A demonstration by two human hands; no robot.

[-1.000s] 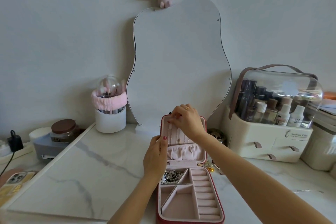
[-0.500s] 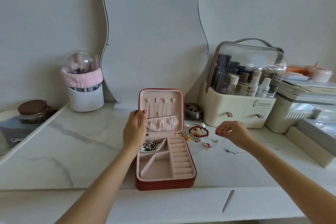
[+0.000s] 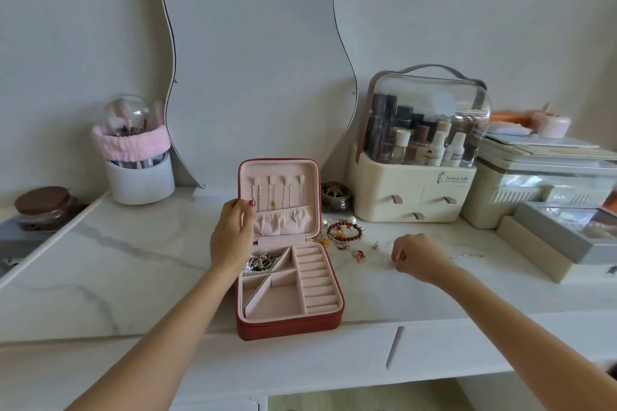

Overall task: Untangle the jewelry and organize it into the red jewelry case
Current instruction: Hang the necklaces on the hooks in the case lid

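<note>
The right hand [image 3: 415, 257] has left the lid's necklace hooks and now hovers at centre right above the tabletop [image 3: 133, 260], fingers curled; whether it pinches anything, I cannot tell. It is nearing the loose jewelry [image 3: 344, 232], probably for the next piece. The left hand [image 3: 232, 237] still grips the open red jewelry case [image 3: 290, 324] at frame centre.
</note>
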